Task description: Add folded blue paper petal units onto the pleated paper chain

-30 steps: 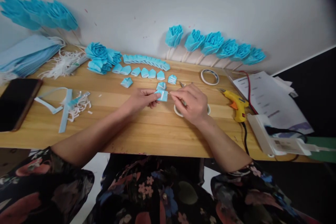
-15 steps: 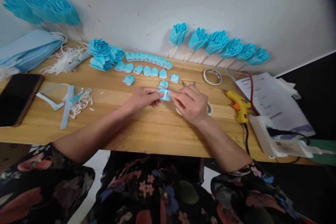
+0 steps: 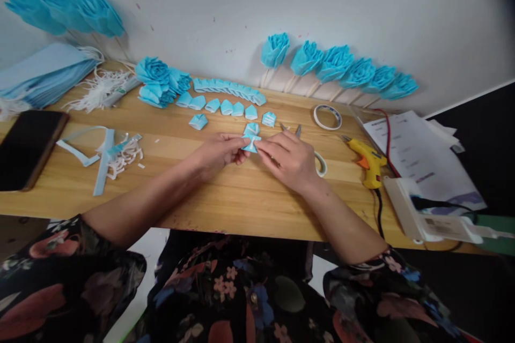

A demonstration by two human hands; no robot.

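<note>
Between my two hands is a small folded blue petal [image 3: 250,148] with white strips on its face. My left hand [image 3: 225,150] pinches its left side between thumb and fingers. On its right side, the fingertips of my right hand [image 3: 287,158] press together at the petal's edge. Another folded petal [image 3: 251,128] lies just behind it on the table. Partly covered by my right hand are a tape roll [image 3: 321,165] and a pair of scissors [image 3: 298,131]. Further back, folded petals [image 3: 226,107] lie in rows, with one stray petal [image 3: 198,121] to the left.
Blue fabric roses [image 3: 336,64] on sticks lean against the wall. A yellow glue gun [image 3: 368,161], a second tape roll [image 3: 327,117], papers [image 3: 426,155] and a power strip [image 3: 402,209] are at right. Left are a phone [image 3: 30,150], stacked masks [image 3: 52,72] and scraps [image 3: 104,161].
My right fingers have moved slightly left, further over the petal. The white strip on it now looks bent rather than straight. My left hand keeps its grip.
</note>
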